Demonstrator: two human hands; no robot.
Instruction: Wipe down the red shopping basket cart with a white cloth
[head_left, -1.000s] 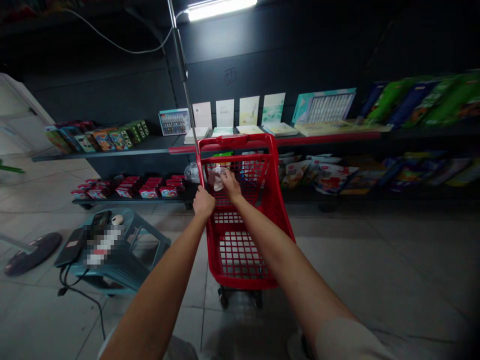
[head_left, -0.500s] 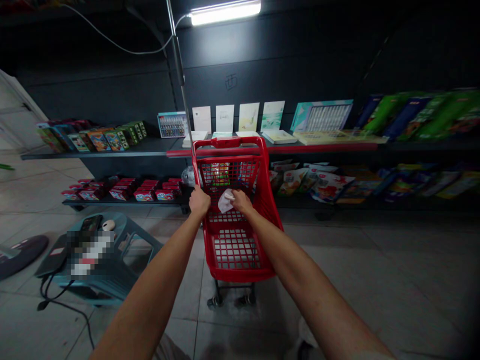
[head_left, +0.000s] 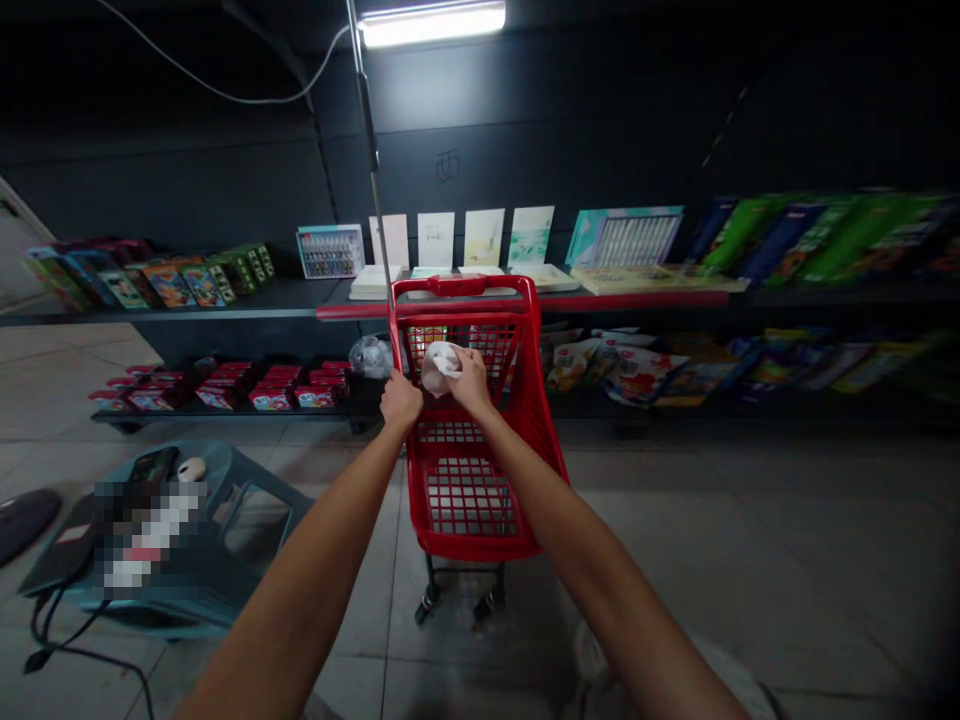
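The cart [head_left: 536, 420] is open on top, so a hand can drop straight into the basket, but red mesh walls close the far side and both flanks. The left hand [head_left: 401, 400] clamped on the left rim and the right hand [head_left: 471, 378] pressing a bunched cloth [head_left: 439, 362] to the far mesh crowd its upper part. A thin pole [head_left: 373, 190] rises just beside the cart's left corner and stocked shelves [head_left: 225, 297] run close behind it, a low stool [head_left: 255, 520] with a trailing cable [head_left: 82, 640] fills the floor [head_left: 750, 520] on the left, and the tiles to the right lie open.
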